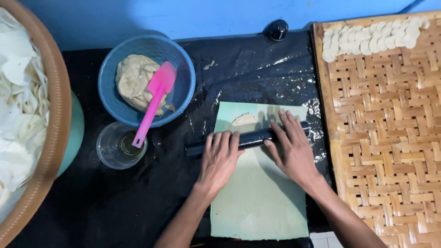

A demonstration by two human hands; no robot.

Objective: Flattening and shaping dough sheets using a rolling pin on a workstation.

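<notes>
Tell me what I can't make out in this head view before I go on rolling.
- Dough sheet: its middle is hidden under the black roller, the left hand and the right hand.
- Clear cup: its contents are too dim to tell.
- Shallow basket of white pieces: cut off by the left edge.
- Woven tray: cut off by the right edge.

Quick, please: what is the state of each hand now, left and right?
Left hand: open, palm pressing flat on the black roller.
Right hand: open, fingers spread over the same roller, on the green sheet.
</notes>
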